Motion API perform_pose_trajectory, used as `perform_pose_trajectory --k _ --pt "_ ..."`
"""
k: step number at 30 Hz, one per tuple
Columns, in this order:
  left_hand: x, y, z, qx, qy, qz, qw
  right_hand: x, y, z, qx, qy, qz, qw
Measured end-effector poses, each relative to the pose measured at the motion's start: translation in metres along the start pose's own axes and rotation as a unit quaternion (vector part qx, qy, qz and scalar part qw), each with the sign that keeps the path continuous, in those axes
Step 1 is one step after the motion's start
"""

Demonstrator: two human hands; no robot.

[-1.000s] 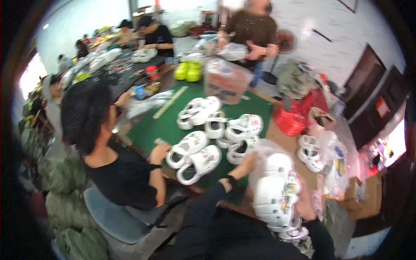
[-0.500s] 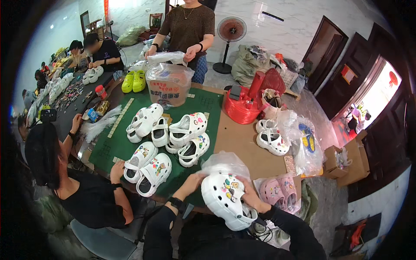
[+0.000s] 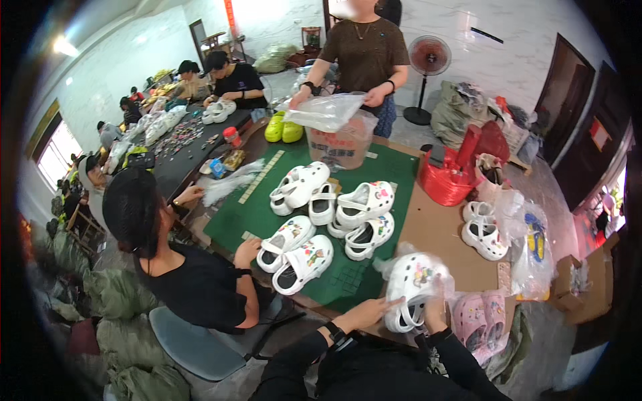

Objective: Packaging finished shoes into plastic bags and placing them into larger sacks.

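A pair of white clogs with colourful charms sits at the near edge of the table, its toe end inside a clear plastic bag. My left hand reaches in from the left, fingers stretched out and touching the side of the clogs by the heel strap. At the heel end my right hand grips the clogs; its fingertips are partly hidden. Several more white clogs with charms stand on the green mat. Pink clogs lie just right of my right hand.
A person on the left touches the nearest white clogs. Across the table another person holds a clear bag above a plastic-covered tub. Lime clogs, a red twine roll, white clogs and bagged blue-yellow footwear are also there.
The view has swung left. The bag has gone over the toes of the clogs, and my left hand has moved from the bag's edge to the heel side. The person opposite has spread out a bag.
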State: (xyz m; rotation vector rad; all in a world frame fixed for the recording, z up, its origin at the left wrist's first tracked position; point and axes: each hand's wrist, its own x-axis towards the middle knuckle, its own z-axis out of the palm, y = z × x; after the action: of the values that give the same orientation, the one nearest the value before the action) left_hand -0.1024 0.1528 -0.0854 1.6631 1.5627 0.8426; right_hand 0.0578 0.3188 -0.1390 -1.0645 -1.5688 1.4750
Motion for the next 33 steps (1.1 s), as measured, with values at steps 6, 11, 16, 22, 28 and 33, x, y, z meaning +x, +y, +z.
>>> perform_pose_trajectory --k 6,11,16,22,28,33 --pt "-0.024 -0.012 0.003 -0.008 0.066 0.080 0.995 0.015 0.013 0.025 -0.095 0.091 -0.156 0.979" --pt "-0.042 -0.035 0.008 -0.049 0.181 -0.012 0.982 0.015 0.005 0.032 -0.058 0.038 0.017 0.997" --pt "-0.033 -0.039 0.000 0.157 0.282 -0.024 0.946 0.000 0.025 0.052 -0.372 0.089 -0.147 0.912" --pt "-0.032 -0.049 0.016 0.049 0.179 -0.127 0.974 -0.008 0.003 0.063 -0.293 0.026 -0.165 0.941" --pt "-0.041 -0.062 0.022 0.032 0.111 -0.119 0.986 0.003 -0.013 0.068 -0.430 0.052 -0.059 0.900" --pt "-0.043 -0.059 0.006 0.053 0.079 -0.130 0.987 -0.018 -0.055 0.023 -0.550 -0.433 -0.228 0.677"
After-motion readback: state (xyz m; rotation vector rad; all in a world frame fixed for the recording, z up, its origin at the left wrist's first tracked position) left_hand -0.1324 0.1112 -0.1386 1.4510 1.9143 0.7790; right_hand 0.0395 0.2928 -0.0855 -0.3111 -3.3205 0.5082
